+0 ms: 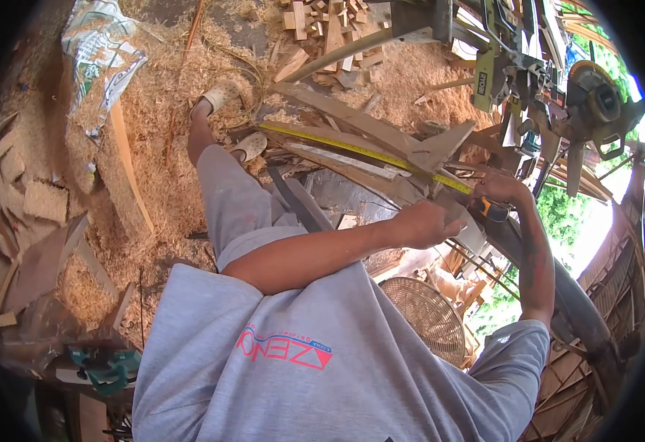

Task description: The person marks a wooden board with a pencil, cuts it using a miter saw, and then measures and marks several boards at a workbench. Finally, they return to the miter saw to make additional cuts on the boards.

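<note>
Tape measure (pixel 370 152), drawn out over loose boards (pixel 352 116) from about eleven o'clock to three. At the left, toward ten, mind the wood shavings (pixel 171 184) underfoot, and near eleven set both clogs (pixel 223 96) firmly before leaning across. Also near eleven, make sure of the blade's far end: best square to the wood and free of slip. Follow the yellow strip toward three, flat, straight and untwisted, with no sag across the gaps. Left hand (pixel 427 225) at three o'clock, just below the strip, fingers curled in; cannot tell whether pinching anything, with the fingertips poorly shown. Use it to steady the wood or press the strip lightly, clear of the markings. Right hand (pixel 506 190) farther out toward three, fingers closed on the orange-and-black case (pixel 495 212); hold with even tension, never a jerk, and read from straight above rather than aslant. Farthest right, toward two, leave good elbow room below the power tool (pixel 593 103).
</note>
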A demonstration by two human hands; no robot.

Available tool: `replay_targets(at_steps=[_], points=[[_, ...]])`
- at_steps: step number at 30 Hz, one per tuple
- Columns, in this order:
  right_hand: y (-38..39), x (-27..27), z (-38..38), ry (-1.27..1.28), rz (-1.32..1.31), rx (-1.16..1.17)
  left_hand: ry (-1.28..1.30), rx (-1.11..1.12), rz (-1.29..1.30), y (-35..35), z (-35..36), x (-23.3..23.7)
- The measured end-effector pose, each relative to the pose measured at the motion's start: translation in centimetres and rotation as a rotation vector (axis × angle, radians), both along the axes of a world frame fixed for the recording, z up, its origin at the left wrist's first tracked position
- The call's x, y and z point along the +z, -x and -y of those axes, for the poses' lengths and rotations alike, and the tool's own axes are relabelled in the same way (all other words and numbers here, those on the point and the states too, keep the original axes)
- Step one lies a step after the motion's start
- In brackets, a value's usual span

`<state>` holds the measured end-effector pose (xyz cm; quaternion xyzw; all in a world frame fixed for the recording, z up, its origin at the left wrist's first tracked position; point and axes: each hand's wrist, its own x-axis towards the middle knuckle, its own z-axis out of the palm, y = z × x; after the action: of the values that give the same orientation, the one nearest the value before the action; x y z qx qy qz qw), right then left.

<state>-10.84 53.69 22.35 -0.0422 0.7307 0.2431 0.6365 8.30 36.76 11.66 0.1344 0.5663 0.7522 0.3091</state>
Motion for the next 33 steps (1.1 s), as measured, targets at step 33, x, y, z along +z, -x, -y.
replay_targets(at_steps=[33], points=[[-0.5,-0.8,-2.7,0.018,0.002,-0.035,-0.018,0.040,-0.016,-0.3,-0.2,-0.3]])
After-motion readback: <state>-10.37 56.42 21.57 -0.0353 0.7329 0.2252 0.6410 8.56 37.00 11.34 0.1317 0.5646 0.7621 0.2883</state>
